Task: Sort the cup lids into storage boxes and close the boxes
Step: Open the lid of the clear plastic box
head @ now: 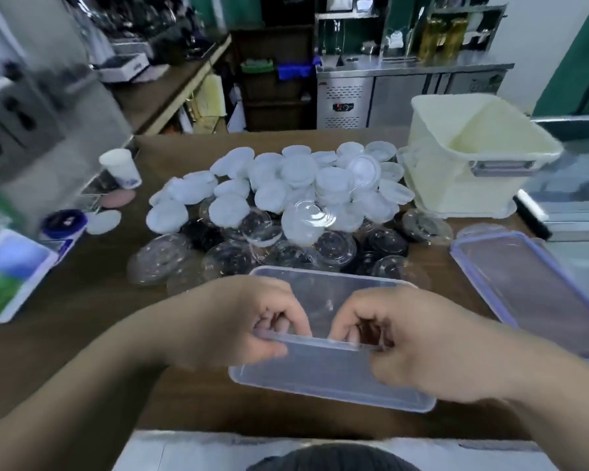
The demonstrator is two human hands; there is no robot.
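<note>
A clear rectangular storage box point(330, 379) is tilted at the near edge of the brown table point(92, 321), nothing visible inside it. My left hand point(249, 321) and my right hand point(402, 338) both grip its near rim, fingers curled over the edge. Behind the box lies a heap of cup lids: white lids point(286, 178) at the back, clear lids point(320, 246) in front. The box's flat cover with a purple rim point(531, 287) lies to the right. A tall cream storage box point(463, 161) stands open at the back right.
A white paper cup point(123, 168) stands at the left beside a pink round lid point(116, 198) and a dark blue round container point(63, 224). A printed white tray point(7, 277) lies at the far left. A steel counter point(405, 93) runs behind the table.
</note>
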